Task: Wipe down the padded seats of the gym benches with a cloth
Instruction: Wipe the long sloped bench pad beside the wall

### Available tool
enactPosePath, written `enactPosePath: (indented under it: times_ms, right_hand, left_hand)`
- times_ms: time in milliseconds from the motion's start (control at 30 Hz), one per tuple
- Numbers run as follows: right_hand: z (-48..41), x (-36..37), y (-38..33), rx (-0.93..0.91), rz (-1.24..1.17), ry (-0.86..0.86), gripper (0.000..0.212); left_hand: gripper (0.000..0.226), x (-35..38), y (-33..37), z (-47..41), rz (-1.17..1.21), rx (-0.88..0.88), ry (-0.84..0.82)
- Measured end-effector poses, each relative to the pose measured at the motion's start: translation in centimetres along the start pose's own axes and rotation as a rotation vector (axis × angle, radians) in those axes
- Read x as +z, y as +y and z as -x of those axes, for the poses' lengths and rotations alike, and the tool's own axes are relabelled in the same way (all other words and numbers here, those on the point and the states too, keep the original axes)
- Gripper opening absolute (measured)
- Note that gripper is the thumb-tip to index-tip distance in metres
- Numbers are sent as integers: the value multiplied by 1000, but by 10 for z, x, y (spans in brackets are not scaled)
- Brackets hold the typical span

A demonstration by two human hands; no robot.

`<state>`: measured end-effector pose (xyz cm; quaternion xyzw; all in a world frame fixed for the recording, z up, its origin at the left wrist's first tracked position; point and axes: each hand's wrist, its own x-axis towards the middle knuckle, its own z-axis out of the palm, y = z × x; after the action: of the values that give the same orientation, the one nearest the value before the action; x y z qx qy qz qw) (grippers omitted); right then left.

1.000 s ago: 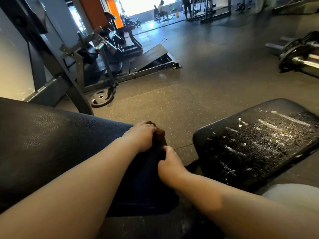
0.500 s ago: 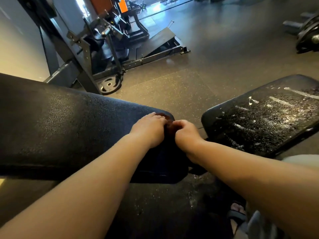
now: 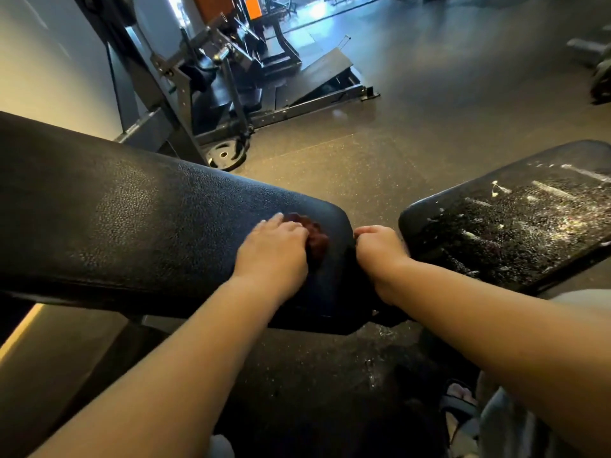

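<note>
A long black padded bench back crosses the left half of the head view. Near its right end lies a crumpled dark brown cloth. My left hand lies on top of the cloth, fingers curled over it and pressing it to the pad. My right hand is a curled fist in the gap at the pad's end, a little apart from the cloth; what its fingers hold, if anything, is hidden. To the right is the black seat pad, covered with white streaks and droplets.
Beyond the bench stands a steel machine frame with a weight plate on the speckled rubber floor. Dark weights sit at the far right edge. A sandalled foot shows at the bottom right.
My right hand has drawn away from the cloth to the right, leaving the left hand alone on it. The view has tilted further down.
</note>
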<state>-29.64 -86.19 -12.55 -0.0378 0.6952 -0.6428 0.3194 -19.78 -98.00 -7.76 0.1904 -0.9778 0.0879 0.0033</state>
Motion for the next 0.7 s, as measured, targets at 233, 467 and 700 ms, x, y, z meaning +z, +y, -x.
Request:
enactPosePath:
  times_ms: [233,467,700]
  right_hand:
    - [29,11,4,-202,210,-29,39]
    - [54,36,8,-422,228,-142,19]
    - [70,64,34,-587,195,-180,54]
  left_hand:
    - [64,8,53,35,21,55,-81]
    - [56,-13,-8,32,-26,-81,76]
    - [57,-26,2,45,337,-265,59]
